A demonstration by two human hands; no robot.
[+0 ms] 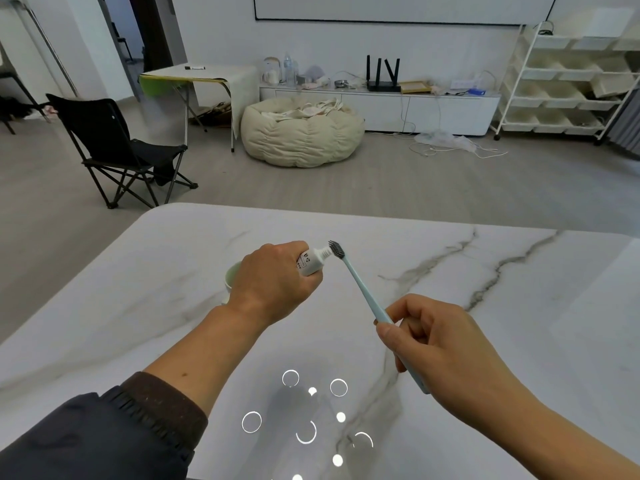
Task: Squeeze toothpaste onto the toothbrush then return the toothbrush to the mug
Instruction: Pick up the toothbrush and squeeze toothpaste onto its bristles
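Looking down from the head cam, nearest thing is a dark sleeve on the left arm, pushed back off the forearm. Round light reflections sit on the glossy white marble table right in front of the body

Right hand is pinched closed around the lower handle of the toothbrush, thumb on the near side, fingers curled round the far side. It's a pale blue brush, angled up and away to the left, with the grey bristle head at the top end, held in the air over the table

Left hand is wrapped tight around the toothpaste tube, a small white one with dark print, only the nozzle end sticks out of the fist. The threaded nozzle points right and is pressed up against the bristles. Can't tell if any paste is out

Mug is pale green, standing on the table just behind the left hand, mostly hidden by it, only a slice of rim and wall shows

Further back across the floor there's a black folding chair on the left, a cream beanbag in the middle, and a long white low cabinet against the far wall with a black router on top
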